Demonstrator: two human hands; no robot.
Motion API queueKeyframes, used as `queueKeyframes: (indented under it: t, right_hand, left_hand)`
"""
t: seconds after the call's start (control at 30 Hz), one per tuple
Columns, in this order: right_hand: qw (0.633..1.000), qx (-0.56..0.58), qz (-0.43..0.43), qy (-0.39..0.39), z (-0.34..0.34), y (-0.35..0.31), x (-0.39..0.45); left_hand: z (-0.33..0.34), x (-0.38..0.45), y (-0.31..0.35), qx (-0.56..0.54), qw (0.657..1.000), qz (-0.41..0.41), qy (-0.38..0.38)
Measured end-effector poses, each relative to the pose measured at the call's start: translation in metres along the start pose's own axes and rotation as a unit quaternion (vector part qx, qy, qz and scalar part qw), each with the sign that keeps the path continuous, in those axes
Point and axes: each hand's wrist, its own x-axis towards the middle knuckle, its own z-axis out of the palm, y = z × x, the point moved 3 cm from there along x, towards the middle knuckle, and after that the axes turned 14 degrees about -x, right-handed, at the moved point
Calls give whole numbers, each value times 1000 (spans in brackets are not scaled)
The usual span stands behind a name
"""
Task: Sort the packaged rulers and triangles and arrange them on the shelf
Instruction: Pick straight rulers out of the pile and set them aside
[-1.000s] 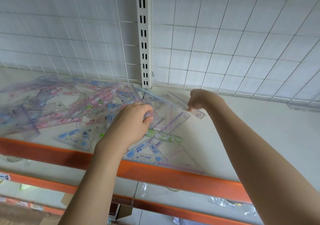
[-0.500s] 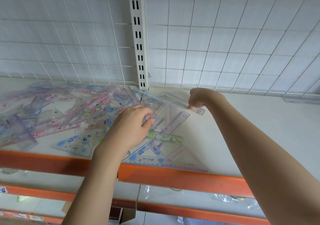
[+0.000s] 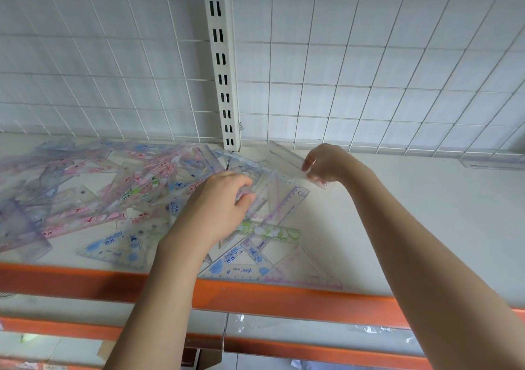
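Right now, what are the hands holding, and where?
The right hand pinches a clear packaged ruler near its right end. The left hand grips the edge of clear packaged pieces in the pile; which piece cannot be told.

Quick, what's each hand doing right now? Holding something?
Left hand: fingers curled, gripping clear packaged rulers at the edge of the pile.
Right hand: fingers pinching the end of a clear ruler.

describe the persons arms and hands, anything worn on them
Both arms are bare from the hands down to the bottom edge of the head view: no sleeves, gloves, watch, bracelet or rings show. The left hand and right hand are slim, with short plain nails where visible. No markings or tattoos can be seen on either forearm.
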Motion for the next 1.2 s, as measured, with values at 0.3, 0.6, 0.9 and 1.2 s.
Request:
queueKeyframes:
  t: [0.3,0.6,0.9,1.2]
  right_hand:
    - [991,108,-3,75,6,28,-30]
    - [988,124,-14,89,17,44,-60]
    - [988,127,-9,90,29,48,-60]
    - [986,124,4,109,33,38,-50]
  left_hand:
    - [23,23,17,9,999,32,-25]
    - [31,78,4,154,982,32,-105]
    - [38,99,-9,167,973,23,-158]
    - [38,115,-15,153,973,99,-144]
